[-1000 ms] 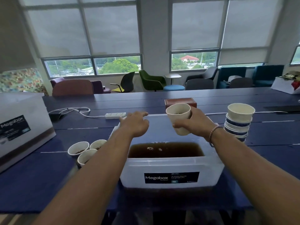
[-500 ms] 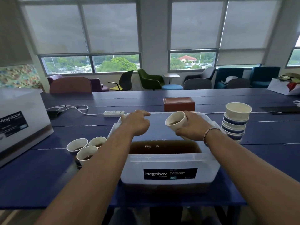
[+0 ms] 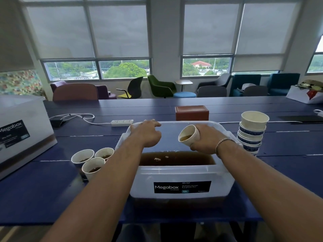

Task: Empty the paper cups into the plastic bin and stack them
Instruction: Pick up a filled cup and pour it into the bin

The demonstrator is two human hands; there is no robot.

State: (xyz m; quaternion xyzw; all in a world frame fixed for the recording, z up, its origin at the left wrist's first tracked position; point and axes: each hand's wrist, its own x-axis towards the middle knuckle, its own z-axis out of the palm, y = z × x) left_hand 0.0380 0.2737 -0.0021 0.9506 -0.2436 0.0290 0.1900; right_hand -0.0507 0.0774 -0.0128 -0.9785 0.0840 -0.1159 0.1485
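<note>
A clear plastic bin (image 3: 181, 175) labelled Megabox stands in front of me, holding brown liquid. My right hand (image 3: 204, 138) grips a white paper cup (image 3: 188, 135) over the bin, tipped to the left, with a little brown liquid at its lip. My left hand (image 3: 146, 132) rests on the bin's far left rim, fingers curled over the edge. Three paper cups (image 3: 90, 160) with brown liquid stand left of the bin. A stack of empty cups (image 3: 252, 131) stands to the bin's right.
A second Megabox bin (image 3: 22, 133) sits at the far left. A white power strip (image 3: 122, 122) with its cable and a brown box (image 3: 191, 112) lie behind the bin. The dark blue table (image 3: 35, 189) runs wide; chairs stand beyond it.
My right hand has lowered the cup over the bin and tilted it further left. The left hand has stayed on the bin's rim.
</note>
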